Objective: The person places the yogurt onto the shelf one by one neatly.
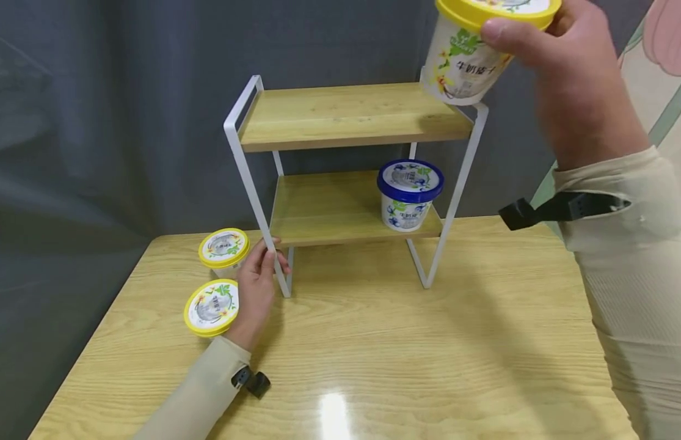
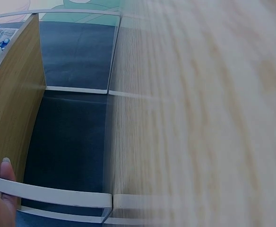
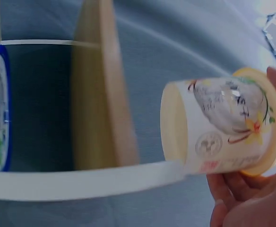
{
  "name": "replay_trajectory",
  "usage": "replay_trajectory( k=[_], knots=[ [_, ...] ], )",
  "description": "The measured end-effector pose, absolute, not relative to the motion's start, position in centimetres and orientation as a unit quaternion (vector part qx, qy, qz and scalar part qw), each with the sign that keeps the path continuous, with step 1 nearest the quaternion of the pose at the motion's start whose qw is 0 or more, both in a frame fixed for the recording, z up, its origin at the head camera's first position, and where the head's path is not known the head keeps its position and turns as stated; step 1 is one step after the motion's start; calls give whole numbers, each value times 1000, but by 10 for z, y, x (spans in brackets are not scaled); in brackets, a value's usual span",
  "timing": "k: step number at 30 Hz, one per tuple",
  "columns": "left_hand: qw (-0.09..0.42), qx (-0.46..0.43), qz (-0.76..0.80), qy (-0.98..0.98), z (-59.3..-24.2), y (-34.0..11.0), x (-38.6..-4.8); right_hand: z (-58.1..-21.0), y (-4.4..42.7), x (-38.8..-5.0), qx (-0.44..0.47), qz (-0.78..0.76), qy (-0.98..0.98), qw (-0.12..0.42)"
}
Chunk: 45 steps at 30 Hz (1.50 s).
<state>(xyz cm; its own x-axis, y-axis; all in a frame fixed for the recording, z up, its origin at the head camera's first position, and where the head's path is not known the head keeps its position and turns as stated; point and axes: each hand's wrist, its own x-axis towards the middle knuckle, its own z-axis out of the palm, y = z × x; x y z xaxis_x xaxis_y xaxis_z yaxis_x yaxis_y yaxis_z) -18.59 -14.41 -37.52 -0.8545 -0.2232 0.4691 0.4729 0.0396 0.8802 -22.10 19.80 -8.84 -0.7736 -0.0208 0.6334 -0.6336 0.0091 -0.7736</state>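
Observation:
My right hand [image 1: 579, 79] grips a yellow-lidded paper tub [image 1: 469, 64] by its rim. The tub is raised above the right end of the top board of a two-tier shelf rack [image 1: 340, 116] with white metal frames. In the right wrist view the tub [image 3: 223, 125] lies sideways, its base near the white frame [image 3: 81, 184]. My left hand [image 1: 256, 290] holds the rack's front left leg [image 1: 252, 183], fingers behind it just under the lower board. A blue-lidded tub [image 1: 408, 198] stands upright at the right of the lower board.
Two more yellow-lidded tubs stand on the table left of the rack, the rear one [image 1: 223, 249] by my left fingers and the front one [image 1: 211, 307] by the wrist. A dark curtain [image 1: 126, 122] hangs behind the wooden table [image 1: 362, 342].

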Motion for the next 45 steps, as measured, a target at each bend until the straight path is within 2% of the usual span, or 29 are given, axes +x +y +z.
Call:
replay_trajectory(
  k=[6, 14, 29, 45],
  knots=[
    [254, -88, -686, -676, -377, -143, -188, -101, 192, -232, 187, 575, -779, 163],
    [252, -91, -683, -679, -380, -141, -191, -122, 192, -246, 248, 682, -684, 78],
    [254, -85, -692, -670, -379, -144, -197, -126, 177, -251, 248, 693, -670, 99],
    [245, -84, -694, -672, -383, -148, -201, -128, 174, -253, 224, 690, -683, 86]
  ],
)
